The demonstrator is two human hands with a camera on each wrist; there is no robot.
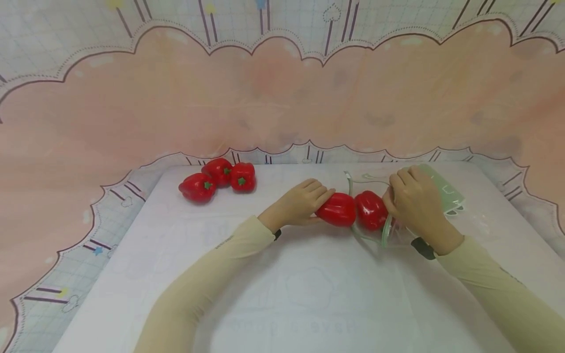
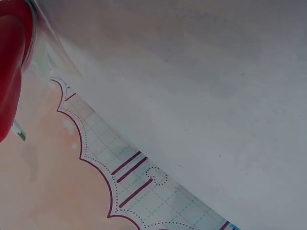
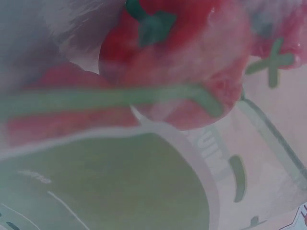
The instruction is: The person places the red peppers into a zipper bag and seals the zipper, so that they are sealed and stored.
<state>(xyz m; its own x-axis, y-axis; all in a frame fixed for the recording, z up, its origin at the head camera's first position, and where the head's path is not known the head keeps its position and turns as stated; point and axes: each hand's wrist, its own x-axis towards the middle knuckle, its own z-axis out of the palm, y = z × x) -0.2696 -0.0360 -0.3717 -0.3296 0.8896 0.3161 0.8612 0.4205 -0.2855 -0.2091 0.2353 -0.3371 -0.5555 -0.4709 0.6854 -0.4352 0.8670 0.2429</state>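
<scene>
1. Closest in, two pale sleeves: the left sleeve (image 1: 176,304) angles up from the bottom edge, the right sleeve (image 1: 499,284) comes in from the lower right, with the white counter (image 1: 309,294) spread beneath.

2. Up to the left hand (image 1: 300,203), and it has a pepper! Fingers over the top, it grips the near-left end of this red pepper (image 1: 337,210). The left wrist view catches only a slice of red, so the finger detail stays hidden there.

3. Here's the key line: the red pepper lies to the right of the left hand, long axis running roughly left to right, aimed across the mouth of the clear bag (image 1: 446,191). It overlaps the bag's left edge; the left hand is clearly the nearer one.

4. Just beyond its tip sits a second pepper (image 1: 372,211), between the two green-edged sides of the mouth.

5. Right hand (image 1: 417,196) now, fingers curled, pinching the bag by its mouth on the far side of that second pepper. The right wrist view shows a stemmed pepper (image 3: 182,62) through the printed film; which one, I can't tell.

6. Far left, three loose peppers (image 1: 198,188) huddle together, well apart from the bag. Behind everything, the patterned cloth (image 1: 220,108).
</scene>
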